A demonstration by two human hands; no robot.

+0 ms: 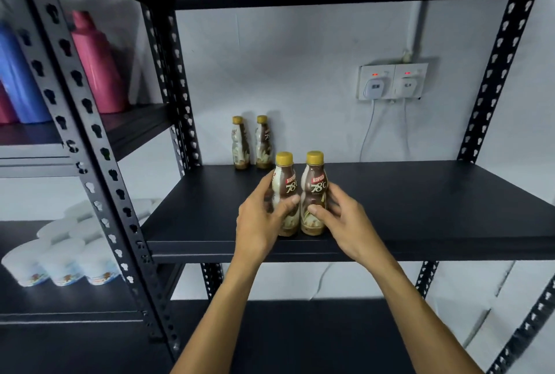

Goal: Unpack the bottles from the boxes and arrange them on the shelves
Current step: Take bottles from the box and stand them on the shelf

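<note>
Two brown coffee bottles with gold caps stand side by side near the front edge of the black shelf [420,208]. My left hand [264,220] grips the left bottle [286,184] around its lower body. My right hand [339,220] grips the right bottle [315,184] the same way. Both bottles are upright with their labels facing me. Two more bottles of the same kind, one [240,144] and the other [263,142], stand at the back of the shelf against the wall.
A black slotted upright [90,139] divides this rack from the left one, which holds pink [96,64] and blue [18,73] containers above and white tubs [60,262] below. Wall sockets with plugged chargers [390,82] sit behind the shelf. A lower shelf [270,328] lies beneath.
</note>
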